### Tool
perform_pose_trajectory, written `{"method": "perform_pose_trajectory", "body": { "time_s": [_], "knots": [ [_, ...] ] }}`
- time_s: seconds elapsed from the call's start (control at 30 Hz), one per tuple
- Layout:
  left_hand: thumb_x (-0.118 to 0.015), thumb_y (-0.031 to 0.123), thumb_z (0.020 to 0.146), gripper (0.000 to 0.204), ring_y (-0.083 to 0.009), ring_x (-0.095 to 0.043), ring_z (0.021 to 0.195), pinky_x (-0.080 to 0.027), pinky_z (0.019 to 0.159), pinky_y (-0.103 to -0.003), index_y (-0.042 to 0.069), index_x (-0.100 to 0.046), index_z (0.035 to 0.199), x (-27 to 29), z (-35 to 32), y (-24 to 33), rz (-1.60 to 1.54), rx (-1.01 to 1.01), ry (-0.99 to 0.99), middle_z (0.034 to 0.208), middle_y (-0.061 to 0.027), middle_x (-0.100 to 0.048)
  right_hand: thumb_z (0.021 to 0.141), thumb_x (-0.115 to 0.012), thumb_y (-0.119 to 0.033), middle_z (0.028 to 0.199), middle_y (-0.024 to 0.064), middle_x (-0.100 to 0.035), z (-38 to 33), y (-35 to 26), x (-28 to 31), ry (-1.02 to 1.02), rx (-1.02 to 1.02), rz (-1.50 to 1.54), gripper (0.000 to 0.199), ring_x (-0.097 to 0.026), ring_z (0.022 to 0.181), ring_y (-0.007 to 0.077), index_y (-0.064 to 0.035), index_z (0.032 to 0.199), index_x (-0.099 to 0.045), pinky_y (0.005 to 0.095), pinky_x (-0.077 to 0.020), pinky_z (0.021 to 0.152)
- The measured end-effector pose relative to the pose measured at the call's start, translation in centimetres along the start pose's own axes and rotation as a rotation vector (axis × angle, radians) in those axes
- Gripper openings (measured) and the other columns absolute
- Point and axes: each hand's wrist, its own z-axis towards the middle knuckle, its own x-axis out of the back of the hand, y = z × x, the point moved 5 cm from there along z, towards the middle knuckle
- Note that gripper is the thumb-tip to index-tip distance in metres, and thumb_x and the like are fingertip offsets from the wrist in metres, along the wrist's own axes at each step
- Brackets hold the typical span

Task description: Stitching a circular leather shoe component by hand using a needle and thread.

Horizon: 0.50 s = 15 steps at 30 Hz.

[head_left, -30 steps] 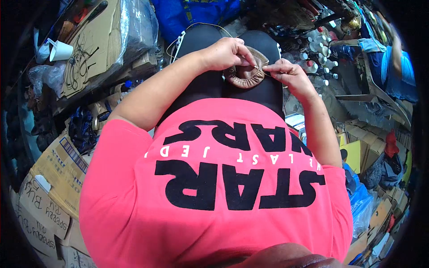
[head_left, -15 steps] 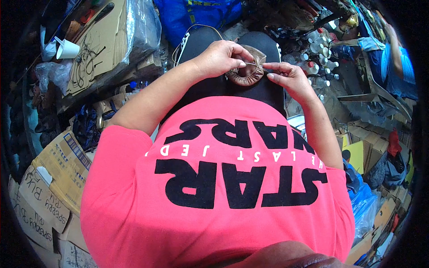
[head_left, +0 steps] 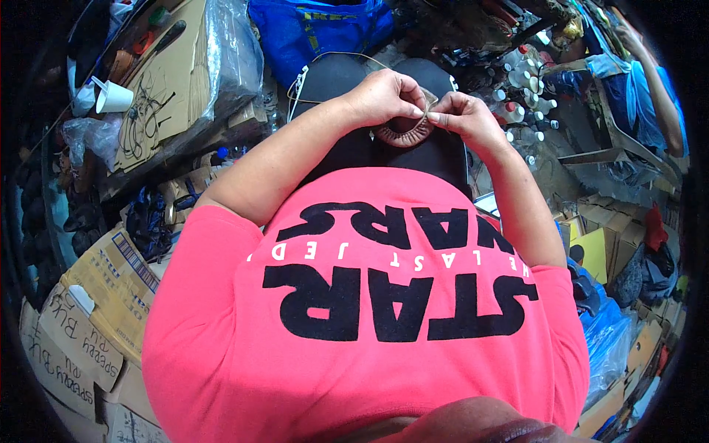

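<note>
On my lap lies a brown leather piece, curved like a moccasin toe, with a gathered, stitched rim. My left hand is closed in a pinch at its upper edge. From the other side, my right hand pinches the same edge, thumb and forefinger together. The fingertips of both hands almost meet there, and they hide whatever fine needle or thread is between them. A thin pale cord arcs over my left knee and passes behind my left hand. Dark trousers cover my knees beneath the work.
A big blue bag stands beyond my knees. Several plastic bottles lie to the right, near another person's arm. At left are flattened cardboard, a white cup and a cardboard box. Blue plastic lies at right.
My hands have drawn together at the leather edge; my right hand moved left. The thin, light strand that showed between the fingers is now hidden. The whole view has shifted slightly.
</note>
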Motion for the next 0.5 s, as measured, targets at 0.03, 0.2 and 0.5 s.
{"method": "perform_pose_trajectory", "body": {
  "time_s": [0.03, 0.2, 0.5],
  "knots": [
    [-0.069, 0.006, 0.075, 0.009, -0.0092, -0.057, 0.073, -0.047, 0.07, -0.025, 0.002, -0.065, 0.083, 0.2, 0.0, 0.2, 0.116, 0.004, -0.001, 0.081, -0.0016, -0.062, 0.077, -0.072, -0.011, 0.075, -0.0008, -0.062, 0.1, -0.1, 0.1, 0.017, 0.004, -0.042, 0.013, -0.053, 0.069, 0.0062, -0.0015, 0.08, -0.063, 0.0218, -0.0423, 0.066],
    [-0.071, 0.011, 0.075, 0.011, -0.0114, -0.054, 0.071, -0.045, 0.064, -0.026, 0.003, -0.064, 0.078, 2.5, -2.1, 0.8, 0.258, -0.133, 0.073, 0.077, -0.0033, -0.058, 0.078, -0.071, -0.012, 0.075, -0.0022, -0.06, -0.8, 0.7, 1.8, 0.014, 0.023, 0.026, 0.013, -0.052, 0.071, 0.006, -0.0035, 0.08, -0.062, 0.0209, -0.0412, 0.068],
    [-0.059, 0.015, 0.085, 0.014, -0.0213, -0.062, 0.075, -0.048, 0.069, -0.033, 0.005, -0.061, 0.095, 0.4, -1.7, 2.5, 0.488, -0.021, -0.025, 0.079, -0.0118, -0.064, 0.077, -0.073, -0.017, 0.079, -0.0007, -0.052, -2.7, 1.3, 2.5, 0.137, 0.103, -0.288, 0.016, -0.05, 0.079, 0.0084, -0.0041, 0.085, -0.067, 0.0232, -0.0409, 0.07]
  ]
}}
